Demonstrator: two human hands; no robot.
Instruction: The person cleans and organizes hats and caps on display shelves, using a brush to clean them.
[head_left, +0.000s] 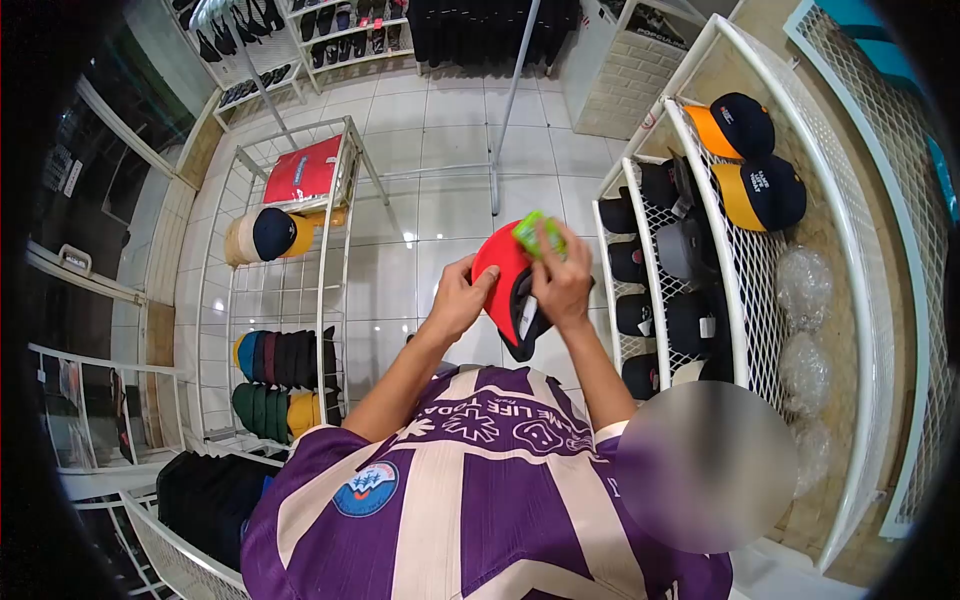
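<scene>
A cap with a red brim point(494, 262) and a dark crown is held up in front of my chest. My left hand point(463, 297) grips the brim's left edge, thumb on the red surface. In my right hand point(563, 279) is a bright green item point(540, 236), pressed against or just over the upper right part of the brim; its exact kind is unclear. A white label point(527, 316) shows inside the cap, below my right hand.
On the right, a white mesh rack point(735, 290) bears several caps and clear plastic domes. A white wire rack point(207, 300) at left holds stacked caps and a red package point(303, 170). A metal pole point(497, 160) stands ahead on the tiled floor.
</scene>
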